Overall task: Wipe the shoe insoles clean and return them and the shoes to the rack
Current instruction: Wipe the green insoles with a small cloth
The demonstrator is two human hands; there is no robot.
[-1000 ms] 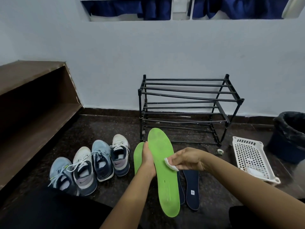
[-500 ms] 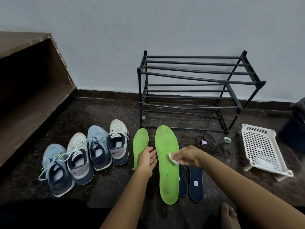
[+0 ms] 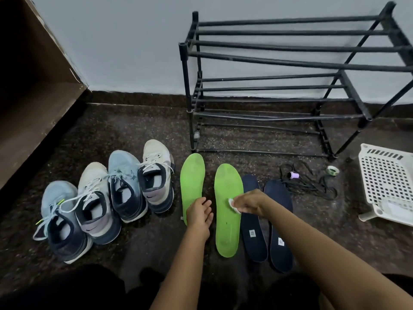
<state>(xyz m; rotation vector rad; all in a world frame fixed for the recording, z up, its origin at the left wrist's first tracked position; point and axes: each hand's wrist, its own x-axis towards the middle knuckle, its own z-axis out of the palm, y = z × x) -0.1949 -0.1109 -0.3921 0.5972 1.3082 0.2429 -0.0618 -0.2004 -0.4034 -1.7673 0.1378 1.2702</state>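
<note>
At about nine o'clock from your hands, four sneakers stand in a tight row on the dark floor, heels toward you and mouths open, probably so each insole can slide back in without turning a shoe. Just right of them the left green insole lies flat, toe at twelve o'clock. Your left hand sits over its heel end with fingers loose and slightly spread, gripping nothing. From this angle I cannot tell whether it rests on the foam or hovers above it. At three o'clock from that hand the right green insole lies parallel. Your right hand pinches a small white wipe between thumb and fingertips and presses it on the insole's middle, so the floor backs the stroke. Further toward three o'clock two navy insoles lie side by side, labels up, likely queued for wiping. At two o'clock are tangled black laces, a tape roll and a white perforated tray. The black shoe rack stands at twelve to one o'clock. Since shoes and insoles all lie on the floor, the return has not yet begun.
</note>
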